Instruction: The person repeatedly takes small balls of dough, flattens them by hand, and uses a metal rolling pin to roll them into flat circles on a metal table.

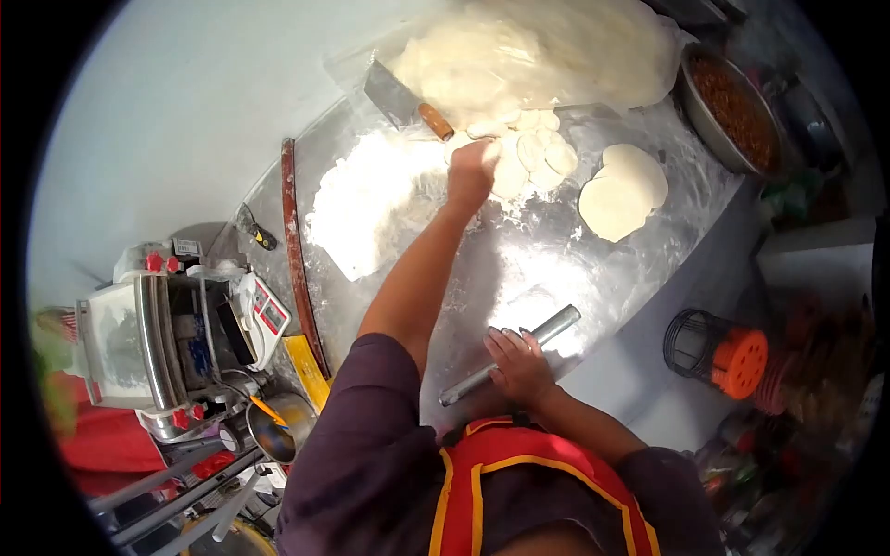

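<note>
My left hand (473, 171) is closed at the near edge of a cluster of small flattened dough pieces (538, 153); its fingertips are partly hidden, so I cannot make out what is in them. A dough scraper (394, 96) with a wooden handle lies just beyond it. Loose white flour (366, 208) is heaped to its left. Close to my body, my right hand (519, 366) lies over a metal rolling pin (556, 326), fingers across the far side and thumb on the near side. Farther right lie overlapping rolled dough rounds (621, 193).
Beyond the scraper, a large dough mass (519, 51) sits under plastic. A metal bowl of reddish filling (732, 111) stands at the back right. A dark red strip (295, 241) edges the table's left side, near a scale (264, 315) and a roller machine (153, 343). An orange-topped wire container (737, 361) is at right.
</note>
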`<act>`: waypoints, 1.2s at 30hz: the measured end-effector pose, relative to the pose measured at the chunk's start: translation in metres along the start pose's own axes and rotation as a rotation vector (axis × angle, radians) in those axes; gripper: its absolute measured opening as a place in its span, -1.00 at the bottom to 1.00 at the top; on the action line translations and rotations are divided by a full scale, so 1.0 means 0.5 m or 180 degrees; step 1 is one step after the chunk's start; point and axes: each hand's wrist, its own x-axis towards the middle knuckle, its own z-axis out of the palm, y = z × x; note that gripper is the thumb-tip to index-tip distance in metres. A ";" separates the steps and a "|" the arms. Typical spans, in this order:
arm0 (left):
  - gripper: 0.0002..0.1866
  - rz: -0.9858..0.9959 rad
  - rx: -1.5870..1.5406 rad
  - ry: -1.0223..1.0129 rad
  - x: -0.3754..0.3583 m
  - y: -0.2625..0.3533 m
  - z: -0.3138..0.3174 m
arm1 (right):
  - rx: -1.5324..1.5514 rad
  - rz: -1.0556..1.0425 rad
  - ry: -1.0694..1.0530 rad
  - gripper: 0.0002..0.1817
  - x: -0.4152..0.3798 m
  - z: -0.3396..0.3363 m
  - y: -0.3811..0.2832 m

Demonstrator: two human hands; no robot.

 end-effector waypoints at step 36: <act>-0.27 -0.0413 0.0852 -0.1014 -0.350 0.198 -0.049 | 0.0021 -0.0212 -0.0120 -0.31 0.021 -0.034 -0.015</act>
